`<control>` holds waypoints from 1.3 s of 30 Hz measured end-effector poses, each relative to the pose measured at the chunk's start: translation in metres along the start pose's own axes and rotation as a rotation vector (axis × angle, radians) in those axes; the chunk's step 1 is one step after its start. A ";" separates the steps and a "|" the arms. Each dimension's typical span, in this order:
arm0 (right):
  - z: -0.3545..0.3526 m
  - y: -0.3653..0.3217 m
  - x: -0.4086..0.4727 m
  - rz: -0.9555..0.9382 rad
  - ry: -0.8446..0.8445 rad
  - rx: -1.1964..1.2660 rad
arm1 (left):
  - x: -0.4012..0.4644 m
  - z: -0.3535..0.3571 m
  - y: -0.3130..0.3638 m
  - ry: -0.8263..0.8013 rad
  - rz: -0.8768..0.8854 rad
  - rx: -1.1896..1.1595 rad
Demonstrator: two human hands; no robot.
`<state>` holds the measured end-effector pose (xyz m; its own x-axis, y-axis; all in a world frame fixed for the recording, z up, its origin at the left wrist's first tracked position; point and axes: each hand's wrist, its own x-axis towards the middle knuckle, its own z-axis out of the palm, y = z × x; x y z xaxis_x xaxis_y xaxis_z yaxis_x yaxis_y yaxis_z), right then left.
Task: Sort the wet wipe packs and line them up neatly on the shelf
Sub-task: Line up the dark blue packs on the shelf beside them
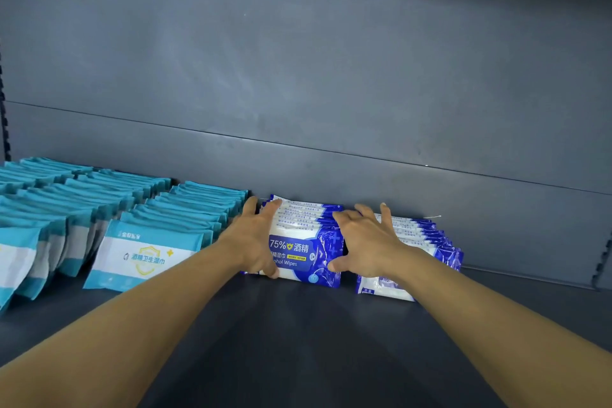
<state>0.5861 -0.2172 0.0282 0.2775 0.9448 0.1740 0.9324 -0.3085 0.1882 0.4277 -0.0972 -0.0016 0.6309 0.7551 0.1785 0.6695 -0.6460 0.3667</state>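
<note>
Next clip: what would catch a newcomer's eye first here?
Both bare hands meet mid-shelf, the left hand and right hand bracketing a row of dark blue wipe packs. A second blue row stands just to the right, partly behind the right hand. At the left, several rows of teal packs lean against each other on the dark shelf.
</note>
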 end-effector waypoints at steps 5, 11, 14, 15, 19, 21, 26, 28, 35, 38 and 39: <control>-0.001 0.002 0.001 -0.019 -0.045 0.011 | 0.004 0.000 0.005 -0.013 0.000 0.063; -0.020 0.024 0.034 0.066 0.026 0.387 | -0.001 -0.001 0.005 0.015 -0.002 0.117; -0.019 0.026 0.050 0.044 0.016 0.355 | -0.005 -0.001 0.008 0.081 0.035 0.223; -0.017 0.025 0.054 0.035 0.000 0.346 | -0.006 -0.001 0.009 0.110 0.065 0.275; -0.015 0.022 0.061 0.026 -0.067 0.304 | -0.007 0.000 0.013 0.127 0.135 0.352; -0.014 0.022 0.061 0.033 -0.060 0.297 | -0.007 0.000 0.014 0.118 0.144 0.349; -0.011 0.025 0.062 0.019 -0.037 0.265 | -0.006 0.002 0.015 0.123 0.170 0.362; -0.012 0.025 0.064 0.008 -0.027 0.251 | -0.006 0.001 0.015 0.111 0.175 0.370; -0.002 0.028 0.071 -0.018 -0.009 0.148 | -0.008 0.001 0.015 0.085 0.196 0.361; -0.003 0.032 0.072 -0.012 -0.035 0.146 | -0.008 0.000 0.017 0.075 0.204 0.363; -0.004 0.033 0.072 -0.001 -0.026 0.153 | -0.008 0.000 0.017 0.073 0.207 0.366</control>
<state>0.6365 -0.1596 0.0509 0.2809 0.9482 0.1482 0.9565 -0.2893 0.0382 0.4340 -0.1144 0.0035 0.7458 0.6029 0.2834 0.6352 -0.7717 -0.0299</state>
